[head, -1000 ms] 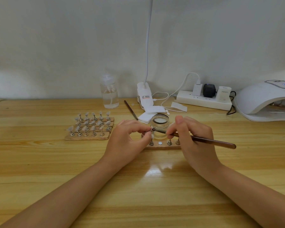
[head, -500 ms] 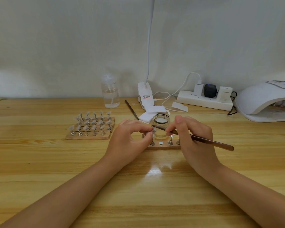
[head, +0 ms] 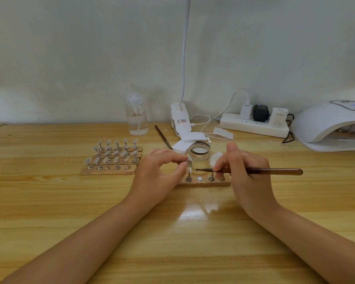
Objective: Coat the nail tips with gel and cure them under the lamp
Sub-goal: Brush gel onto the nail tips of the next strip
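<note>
Far left on my wooden table (head: 49,201), three wooden strips (head: 111,168) lie one behind another, each carrying a row of small metal stands with pale, translucent nail tips (head: 106,159) tilted on top. Behind them a clear pump bottle (head: 136,115) stands near the wall, partly filled with a clear liquid; I can read no label on it.

My left hand (head: 158,177) has thumb and forefinger pinched narrow on a single stand with its nail tip (head: 189,161), held just above the near wooden strip (head: 203,183). That tip looks whitish and half clear, and it sits right in front of the small open glass jar (head: 199,155). On the near strip I see a few metal stands and one bare round magnet spot (head: 199,178).

A spare brush (head: 163,137) lies behind my left hand, beside white wipe pads (head: 191,138). The clip lamp base (head: 179,121) carries a printed sticker, too small to read.

My right hand (head: 248,177) grips a brown-handled brush (head: 254,171) between thumb and fingertips, lying nearly level, its dark point just short of the held tip.

Further right, a white power strip (head: 252,127) holds three plugs; one white adapter bears grey lettering I cannot make out. At the far right, the white curing lamp (head: 332,126) shows a lit blue display, digits unreadable.
</note>
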The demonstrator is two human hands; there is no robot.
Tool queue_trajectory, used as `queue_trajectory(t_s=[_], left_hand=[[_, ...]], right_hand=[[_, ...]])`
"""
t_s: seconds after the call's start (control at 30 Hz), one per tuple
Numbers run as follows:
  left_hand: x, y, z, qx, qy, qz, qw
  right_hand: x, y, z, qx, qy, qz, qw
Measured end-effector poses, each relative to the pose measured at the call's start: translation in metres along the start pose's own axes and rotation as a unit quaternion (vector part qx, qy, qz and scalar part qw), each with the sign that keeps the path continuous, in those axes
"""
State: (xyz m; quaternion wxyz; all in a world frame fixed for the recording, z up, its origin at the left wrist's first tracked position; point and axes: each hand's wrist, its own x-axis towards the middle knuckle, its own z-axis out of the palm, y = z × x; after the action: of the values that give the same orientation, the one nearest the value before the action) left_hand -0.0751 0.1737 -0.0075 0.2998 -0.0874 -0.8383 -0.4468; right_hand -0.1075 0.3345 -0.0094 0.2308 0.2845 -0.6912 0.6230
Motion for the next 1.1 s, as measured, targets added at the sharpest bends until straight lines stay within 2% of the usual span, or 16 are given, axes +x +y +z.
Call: queue_trajectory(t_s=[0.17, 0.63, 1.1], left_hand=[[0.0013, -0.0025, -0.0009, -0.023, 0.003, 0.009, 1.0], [0.0025, -0.0067, -0.0008, -0.036, 0.014, 0.005, 0.999], [0.0042, -0.0081, -0.0005, -0.03, 0.015, 0.015, 0.999]], right_hand=[[0.0006, -0.0017, -0.0018, 0.005, 0.024, -0.002, 1.0], [-0.0022, -0.0025, 0.0027, -0.073, -0.011, -0.081, 0.994], [-0.0035, -0.0054, 0.0051, -0.06, -0.034, -0.104, 0.992]])
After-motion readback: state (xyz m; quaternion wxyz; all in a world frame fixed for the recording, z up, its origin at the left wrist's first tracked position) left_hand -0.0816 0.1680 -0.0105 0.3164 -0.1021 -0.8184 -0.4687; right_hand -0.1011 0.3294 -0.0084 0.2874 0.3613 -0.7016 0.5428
